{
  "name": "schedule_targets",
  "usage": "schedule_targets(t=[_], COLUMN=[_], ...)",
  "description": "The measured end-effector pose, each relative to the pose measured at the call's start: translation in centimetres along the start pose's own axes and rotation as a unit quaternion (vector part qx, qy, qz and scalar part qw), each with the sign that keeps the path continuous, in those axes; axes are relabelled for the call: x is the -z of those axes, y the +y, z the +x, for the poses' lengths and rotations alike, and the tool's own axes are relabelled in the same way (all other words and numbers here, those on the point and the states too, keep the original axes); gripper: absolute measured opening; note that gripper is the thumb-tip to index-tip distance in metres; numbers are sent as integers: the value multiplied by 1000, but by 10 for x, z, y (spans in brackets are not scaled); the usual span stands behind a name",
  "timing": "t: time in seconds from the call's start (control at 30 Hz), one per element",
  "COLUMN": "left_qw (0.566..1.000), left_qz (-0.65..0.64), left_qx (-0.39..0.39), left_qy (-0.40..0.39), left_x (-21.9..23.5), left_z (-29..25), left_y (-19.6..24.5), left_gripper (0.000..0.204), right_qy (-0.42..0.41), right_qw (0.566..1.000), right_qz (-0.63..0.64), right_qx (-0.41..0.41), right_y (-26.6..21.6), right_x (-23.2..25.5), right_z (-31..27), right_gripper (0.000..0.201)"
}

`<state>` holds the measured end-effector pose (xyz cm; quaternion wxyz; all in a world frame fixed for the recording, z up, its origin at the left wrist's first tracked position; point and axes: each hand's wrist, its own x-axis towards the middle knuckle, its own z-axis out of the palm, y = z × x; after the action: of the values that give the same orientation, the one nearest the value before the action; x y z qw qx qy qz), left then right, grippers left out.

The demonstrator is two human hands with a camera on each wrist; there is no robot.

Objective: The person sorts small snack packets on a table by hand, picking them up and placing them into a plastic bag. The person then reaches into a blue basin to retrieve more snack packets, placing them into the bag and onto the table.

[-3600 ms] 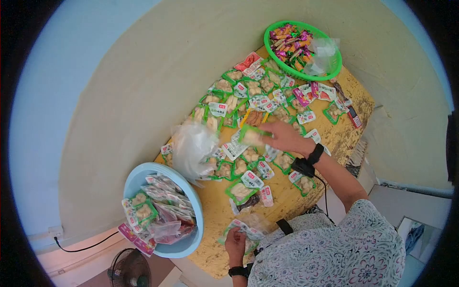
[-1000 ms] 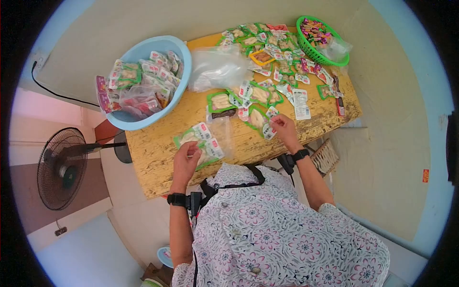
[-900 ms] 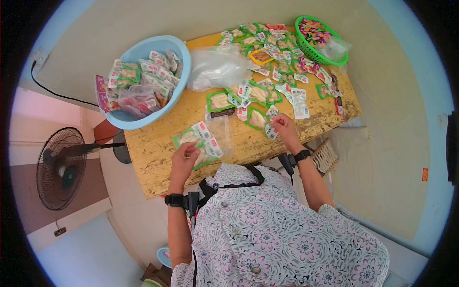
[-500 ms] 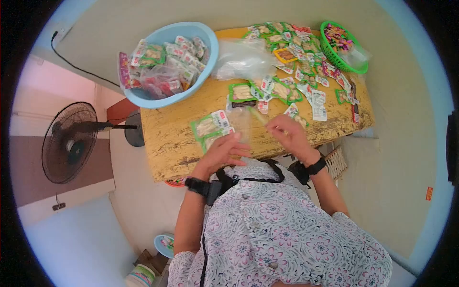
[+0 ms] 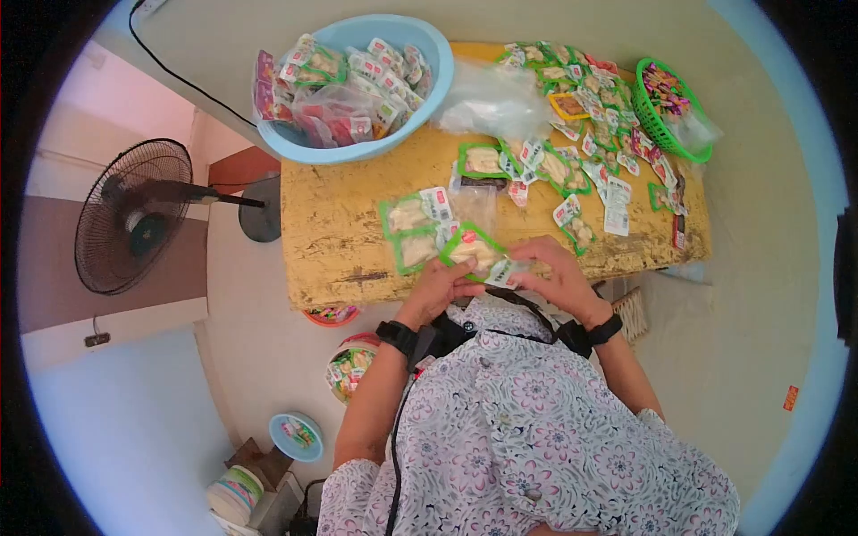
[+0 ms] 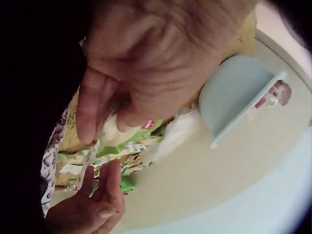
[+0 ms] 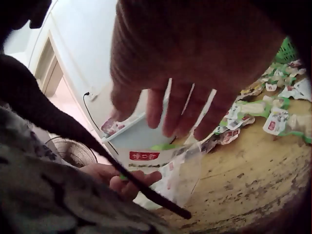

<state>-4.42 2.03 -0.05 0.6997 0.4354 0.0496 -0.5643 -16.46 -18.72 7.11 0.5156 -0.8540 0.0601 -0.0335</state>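
Note:
Both hands meet at the front edge of the yellow table [image 5: 331,232]. My left hand [image 5: 440,284] grips a green snack packet [image 5: 472,250] with a white, red-marked label. My right hand [image 5: 556,275] pinches the thin edge of a clear plastic bag [image 5: 506,272] at the packet's end. In the right wrist view the right hand's fingers [image 7: 170,102] hold the clear bag [image 7: 183,175], and the labelled packet [image 7: 146,157] sits at its mouth. In the left wrist view the left hand [image 6: 122,92] curls over the packet [image 6: 134,139], with the right hand [image 6: 92,207] below.
Two more green packets [image 5: 413,230] lie just left of the hands. A blue basin [image 5: 420,89] full of packets stands at the back left, a green basket [image 5: 666,125] of sweets at the back right. Several packets cover the table's right half. A fan [image 5: 134,214] stands on the floor at left.
My right hand lifted a green packet from the table and brought it left. My left hand left the packets near the edge and joined it. The view has tilted down.

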Motion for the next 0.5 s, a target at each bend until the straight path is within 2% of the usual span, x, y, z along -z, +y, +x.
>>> schedule_targets(t=[0.03, 0.13, 0.17, 0.23, 0.33, 0.43, 0.5], left_qw=[1000, 999, 998, 998, 998, 998, 997], left_qz=[-10, -34, -43, -32, -21, -19, -20], left_qx=[-15, -35, -39, -57, -65, -64, -63], left_qy=[0, 2, 7, 16, 16, 22, 36], left_x=[-1, -8, -10, -9, -4, -10, -13], left_z=[-1, -1, -1, 0, 2, 0, -2], left_y=[1, 3, 4, 5, 4, 6, 10], left_gripper=[33, 33, 32, 34, 34, 34, 34], right_qy=[11, 63, 60, 51, 76, 152, 107], right_qw=[998, 988, 997, 986, 988, 987, 987], right_qz=[34, 80, 8, -131, -108, 18, -100], right_qx=[-48, -114, -46, 90, 85, -50, 60], right_y=[3, 4, 0, -11, -8, 0, 1], right_x=[1, 0, 5, 11, 0, 3, 16], right_z=[-3, 0, 3, 5, 5, 6, 8], right_gripper=[31, 32, 32, 33, 40, 49, 54])
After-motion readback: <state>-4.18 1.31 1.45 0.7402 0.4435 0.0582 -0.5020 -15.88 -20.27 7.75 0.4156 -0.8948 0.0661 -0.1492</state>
